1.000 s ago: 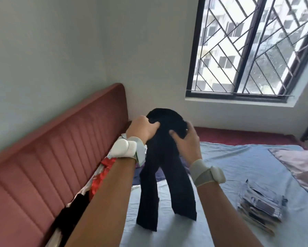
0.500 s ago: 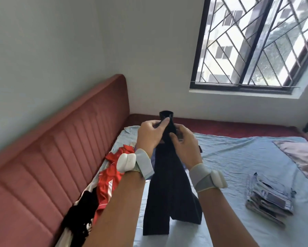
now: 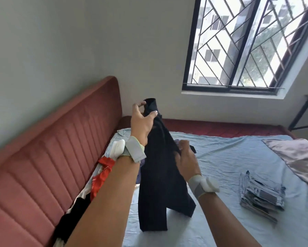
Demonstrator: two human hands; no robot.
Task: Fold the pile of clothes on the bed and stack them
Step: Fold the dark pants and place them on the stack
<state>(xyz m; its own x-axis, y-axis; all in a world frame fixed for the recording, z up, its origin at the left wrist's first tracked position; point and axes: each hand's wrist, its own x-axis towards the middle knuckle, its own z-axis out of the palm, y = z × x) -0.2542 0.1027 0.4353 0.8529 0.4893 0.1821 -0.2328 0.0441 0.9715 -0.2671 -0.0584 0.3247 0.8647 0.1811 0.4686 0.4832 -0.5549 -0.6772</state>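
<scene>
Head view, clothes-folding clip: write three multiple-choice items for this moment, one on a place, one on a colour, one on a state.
1. Where does the folded stack lie?
A. on the bedsheet, to the person's right
B. against the headboard
C. on the windowsill

2. What colour is the garment held up?
A. red
B. black
C. pale blue

3. How do the hands hold the black garment?
A. both let go
B. only the right hand grips it
C. the left hand pinches its top, the right hand grips lower down

Answers: 1 A, the stack sits on the sheet at right. 2 B, the hanging cloth is black. 3 C, the left hand pinches the top end and the right hand grips the middle.
</scene>
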